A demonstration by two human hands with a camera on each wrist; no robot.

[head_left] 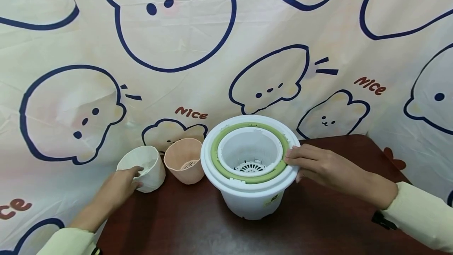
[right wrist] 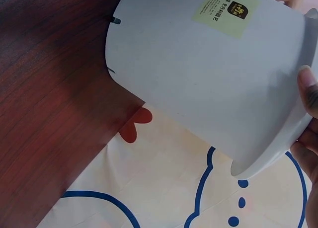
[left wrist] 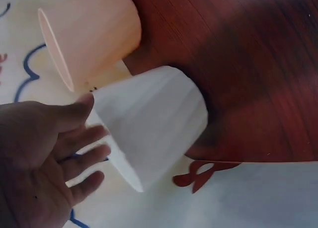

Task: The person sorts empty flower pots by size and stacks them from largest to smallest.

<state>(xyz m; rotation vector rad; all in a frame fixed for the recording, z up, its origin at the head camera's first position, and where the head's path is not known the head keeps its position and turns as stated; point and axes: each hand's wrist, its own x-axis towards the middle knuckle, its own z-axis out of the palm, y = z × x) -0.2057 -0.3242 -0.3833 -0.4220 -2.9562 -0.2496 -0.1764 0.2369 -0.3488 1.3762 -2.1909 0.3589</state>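
A person's left hand [head_left: 122, 186] rests at the mouth of a small white pot [head_left: 152, 178], which stands at the left of a dark wooden table [head_left: 198, 215]. The hand is relaxed, its thumb and fingers loosely spread around the rim with no firm grip showing; the rim is probably the handiest place to reach from above.

Opposite, the right hand [head_left: 320, 164] grips the rim of a large white pot [head_left: 247, 204], fingers over the top and thumb on the outer side. The projecting lip offers an easy edge, and the hold likely steadies the whole stack. Nested in its mouth are a green ring [head_left: 214, 154] and an inner white pot [head_left: 230, 154] with a slotted bottom, seemingly tucked together because each fits within the next.

Between the small white pot and the stack sits a peach pot [head_left: 187, 174], mouth up and untouched, close beside both. The right wrist view shows a yellow-green label [right wrist: 208, 19] on the large pot's side. Behind it all hangs a cartoon-print cloth [head_left: 276, 23].
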